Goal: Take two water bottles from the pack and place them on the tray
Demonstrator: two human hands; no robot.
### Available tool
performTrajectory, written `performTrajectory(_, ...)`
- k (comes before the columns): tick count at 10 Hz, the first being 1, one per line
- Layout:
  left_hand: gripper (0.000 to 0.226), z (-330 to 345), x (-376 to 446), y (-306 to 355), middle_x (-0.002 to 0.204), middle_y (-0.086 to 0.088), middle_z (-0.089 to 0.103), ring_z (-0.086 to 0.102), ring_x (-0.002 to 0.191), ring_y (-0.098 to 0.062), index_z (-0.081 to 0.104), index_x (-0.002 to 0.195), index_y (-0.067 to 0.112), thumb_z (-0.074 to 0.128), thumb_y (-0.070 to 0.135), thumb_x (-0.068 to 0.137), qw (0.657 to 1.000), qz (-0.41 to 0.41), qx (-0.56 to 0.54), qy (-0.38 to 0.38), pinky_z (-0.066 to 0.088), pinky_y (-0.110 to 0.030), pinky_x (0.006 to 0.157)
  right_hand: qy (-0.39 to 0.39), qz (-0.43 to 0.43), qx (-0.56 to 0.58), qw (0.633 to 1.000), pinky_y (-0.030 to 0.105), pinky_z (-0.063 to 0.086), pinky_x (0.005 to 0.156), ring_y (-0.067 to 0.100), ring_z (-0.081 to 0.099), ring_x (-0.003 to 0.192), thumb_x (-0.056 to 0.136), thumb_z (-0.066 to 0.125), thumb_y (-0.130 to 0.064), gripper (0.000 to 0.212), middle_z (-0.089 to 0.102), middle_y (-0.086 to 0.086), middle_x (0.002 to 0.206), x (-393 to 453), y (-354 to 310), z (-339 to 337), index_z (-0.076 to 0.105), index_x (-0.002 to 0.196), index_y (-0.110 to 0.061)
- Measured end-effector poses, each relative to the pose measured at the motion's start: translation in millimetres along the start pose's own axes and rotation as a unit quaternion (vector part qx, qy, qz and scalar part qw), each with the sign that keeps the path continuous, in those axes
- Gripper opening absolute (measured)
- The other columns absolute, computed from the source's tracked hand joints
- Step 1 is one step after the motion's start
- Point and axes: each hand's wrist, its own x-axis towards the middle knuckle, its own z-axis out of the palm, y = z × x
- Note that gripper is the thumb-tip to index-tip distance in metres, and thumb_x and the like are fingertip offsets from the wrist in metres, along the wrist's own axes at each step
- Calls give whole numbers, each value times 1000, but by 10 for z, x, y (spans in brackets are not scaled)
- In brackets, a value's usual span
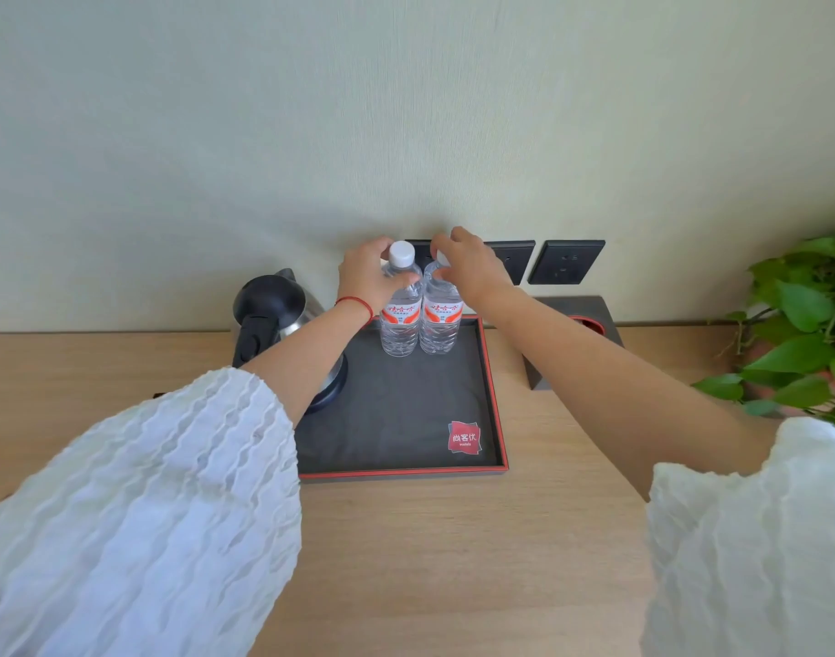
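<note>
Two clear water bottles with red-and-white labels stand upright side by side at the back of a dark tray (494, 395) with a red rim. My left hand (370, 277) wraps around the neck of the left bottle (399, 320), whose white cap shows above my fingers. My right hand (467, 265) covers the cap and neck of the right bottle (440, 320), fingers curled on it. Both bottle bases rest on the tray floor. The pack is out of sight.
A black and steel kettle (268, 315) stands on the tray's left side, behind my left forearm. A dark box (591, 315) sits right of the tray, a leafy green plant (804, 334) at far right. Dark wall sockets (567, 261) sit close behind the bottles. The wooden counter (453, 561) extends toward me.
</note>
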Motion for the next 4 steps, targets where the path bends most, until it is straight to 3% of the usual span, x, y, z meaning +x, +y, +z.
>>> performTrajectory(2,47,5,-11,-51,109,-12,71,61,102,-28,64,108,9,81,30,69,1000,6,-3,-5,41,-30,81,-9,-7,-3,1000,34,41,69,36,57,93,88,61,-8,26,52,19,111,-3,9,1,54,112,-7)
performTrajectory(3,54,31,-13,-82,113,-13,69,61,105,-28,62,110,7,82,33,68,999,-33,-25,3,41,-30,82,-5,-5,-7,1000,38,47,74,38,57,97,89,57,-8,28,51,20,114,-2,-12,-5,54,117,-7)
performTrajectory(4,60,59,-87,-144,117,-13,64,59,107,-27,58,114,5,83,31,66,990,-93,-103,11,45,-34,89,-4,12,27,1000,44,49,86,37,53,109,92,55,-9,46,51,21,121,-70,-10,-29,44,136,-17)
